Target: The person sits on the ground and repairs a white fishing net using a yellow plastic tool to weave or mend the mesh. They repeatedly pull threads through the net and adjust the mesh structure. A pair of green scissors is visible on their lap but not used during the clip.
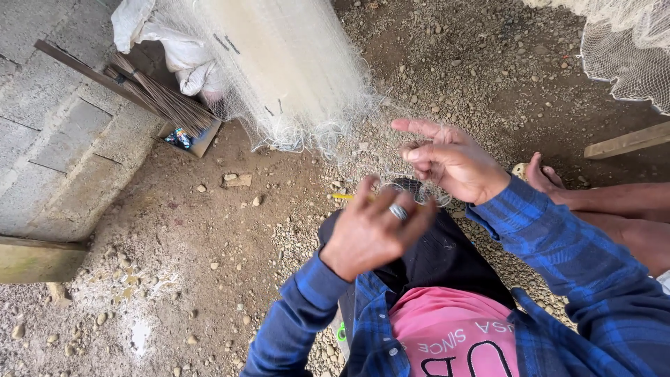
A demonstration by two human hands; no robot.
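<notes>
- At the upper left of the frame a bundle of thin brown sticks (164, 98) leans on the grey block wall (49, 126), well apart from the work; it needs no attention.
- In the upper middle the pale fishing net (286, 70) hangs down in a thick fold, and its lower edge spreads over the gravel ground (209, 230), toward the hands.
- The left hand (373, 230), with a ring on one finger, is in the centre of the frame above the knee in dark trousers (440, 258). Its fingers are curled narrow on a thin yellow netting needle (343, 197), whose tip shows just left of the hand.
- I judge that the needle should be kept short in the grip, so the tip goes through one mesh only.
- The right hand (450, 160) is just right of and above the left one. Its thumb and bent fingers pinch fine strands of the net, while the forefinger points left, straight.
- This hand should, I think, keep the mesh tight and open, because a loose strand can tangle easily.
- At the right edge a bare foot (541, 174) rests on the ground, near a wooden plank (628, 142).
</notes>
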